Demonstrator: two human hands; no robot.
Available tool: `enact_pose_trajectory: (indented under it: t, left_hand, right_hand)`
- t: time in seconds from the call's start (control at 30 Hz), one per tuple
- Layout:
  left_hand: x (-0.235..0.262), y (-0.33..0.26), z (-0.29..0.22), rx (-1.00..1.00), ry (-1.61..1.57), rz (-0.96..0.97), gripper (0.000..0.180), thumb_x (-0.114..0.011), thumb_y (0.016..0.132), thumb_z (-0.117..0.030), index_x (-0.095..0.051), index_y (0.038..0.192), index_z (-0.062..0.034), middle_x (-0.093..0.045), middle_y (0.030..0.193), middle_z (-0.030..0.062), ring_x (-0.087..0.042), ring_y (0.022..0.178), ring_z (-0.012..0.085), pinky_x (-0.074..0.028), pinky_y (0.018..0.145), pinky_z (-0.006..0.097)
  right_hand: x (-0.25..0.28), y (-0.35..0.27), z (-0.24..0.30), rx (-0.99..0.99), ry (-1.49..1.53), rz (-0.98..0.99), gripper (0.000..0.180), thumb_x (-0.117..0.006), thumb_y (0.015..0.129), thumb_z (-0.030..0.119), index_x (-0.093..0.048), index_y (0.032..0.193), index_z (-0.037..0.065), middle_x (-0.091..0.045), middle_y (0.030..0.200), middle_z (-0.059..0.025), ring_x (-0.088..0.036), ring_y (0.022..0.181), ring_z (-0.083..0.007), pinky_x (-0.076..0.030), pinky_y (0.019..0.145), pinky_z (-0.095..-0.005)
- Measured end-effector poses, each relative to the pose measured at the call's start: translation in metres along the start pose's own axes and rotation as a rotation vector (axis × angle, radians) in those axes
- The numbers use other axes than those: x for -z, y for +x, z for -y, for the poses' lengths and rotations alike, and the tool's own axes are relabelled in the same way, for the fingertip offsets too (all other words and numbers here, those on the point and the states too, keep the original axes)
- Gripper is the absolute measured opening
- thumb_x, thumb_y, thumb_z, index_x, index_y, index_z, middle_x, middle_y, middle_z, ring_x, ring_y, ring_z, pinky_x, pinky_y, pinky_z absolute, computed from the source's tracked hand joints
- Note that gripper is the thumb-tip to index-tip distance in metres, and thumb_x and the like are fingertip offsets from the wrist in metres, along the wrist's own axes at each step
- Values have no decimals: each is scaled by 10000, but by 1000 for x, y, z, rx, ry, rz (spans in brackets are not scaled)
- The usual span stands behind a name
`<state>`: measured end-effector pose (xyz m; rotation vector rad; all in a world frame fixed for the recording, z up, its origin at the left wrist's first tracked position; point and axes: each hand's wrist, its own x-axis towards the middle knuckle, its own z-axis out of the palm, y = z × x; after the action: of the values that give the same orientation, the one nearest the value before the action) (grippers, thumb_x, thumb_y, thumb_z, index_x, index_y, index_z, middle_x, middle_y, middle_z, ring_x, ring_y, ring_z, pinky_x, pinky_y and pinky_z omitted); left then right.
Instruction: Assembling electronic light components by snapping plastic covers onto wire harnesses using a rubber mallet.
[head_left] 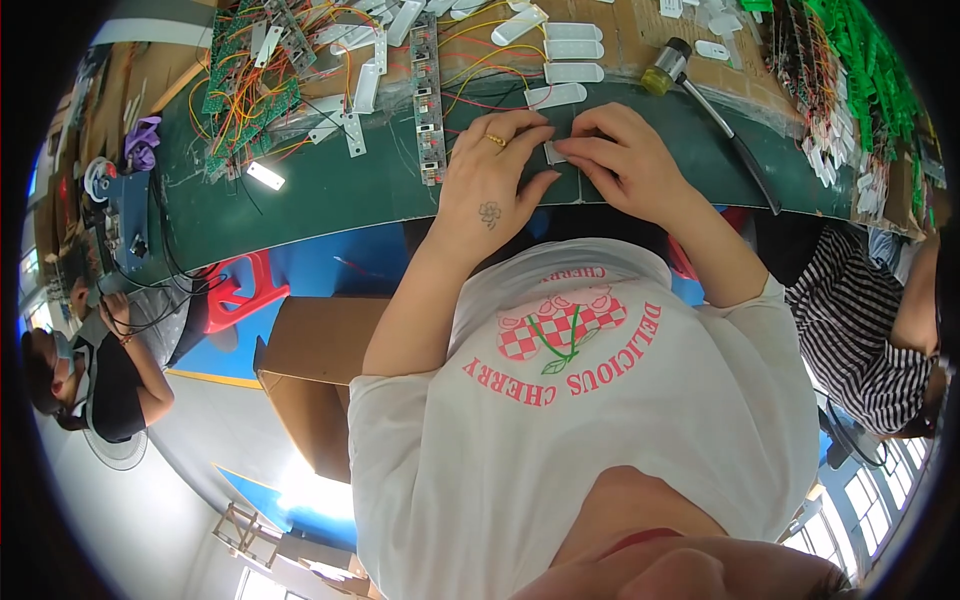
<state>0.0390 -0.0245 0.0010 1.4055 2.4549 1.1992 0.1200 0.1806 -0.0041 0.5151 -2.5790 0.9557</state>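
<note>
Head view: both hands meet at the upper centre of the frame, on a dark green bench (330, 185) that arcs across the upper part of the picture. The left hand (492, 172), with a gold ring on one finger and a small flower tattoo on its back, lies palm down with fingers curled toward a small white part (554, 152). The right hand (620, 160) comes in from the right; its fingers are bent and close on the same part from the other side. The part sits between the fingertips of both hands, resting on the bench surface, mostly covered by them. Whether either hand lifts it clear of the bench cannot be told.

Just above the hands, white oblong covers (572, 72) lie in a loose column, trailing red and yellow wires. To the upper left, green circuit boards (250, 95) with tangled wires cover the bench, and a long narrow board strip (428, 110) runs down beside them. To the upper right, a mallet (700, 95) with a yellowish head and dark handle lies diagonally. At the far upper right lies a heap of green parts (860, 70).

A cardboard box (320, 370) stands below the bench at centre left. One person sits at the lower left edge, another in a striped top at the right edge.
</note>
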Motion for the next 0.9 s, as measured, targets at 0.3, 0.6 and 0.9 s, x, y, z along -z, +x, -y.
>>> enact_pose_trajectory:
  t: [0.3,0.6,0.9]
  left_hand:
    - [0,2,-1,-1,-2,-3,434,-795,725,-85,-669,1137,-36,-618,1207,71,-575,1140,296,-470,963,420]
    - [0,-2,-2,1,5,-18,420,-799,726,-88,-674,1124,-38,-621,1197,72,-577,1129,299,-473,960,419]
    - [1,2,-2,3,0,-10,436,-811,732,-84,-682,1148,-52,-634,1211,73,-582,1140,308,-474,984,406]
  right_hand:
    - [0,-2,7,37,-144,24,304,-746,779,69,-686,1074,103,-597,1020,-73,-608,919,-278,-485,763,-388]
    - [50,-39,-19,-382,-739,-360,365,-710,904,201,-648,1245,91,-598,1265,-164,-567,1143,-358,-431,973,-442]
    - [80,-43,19,-394,-96,-189,149,-661,921,78,-665,1020,-34,-598,816,-126,-546,661,-268,-444,616,-324]
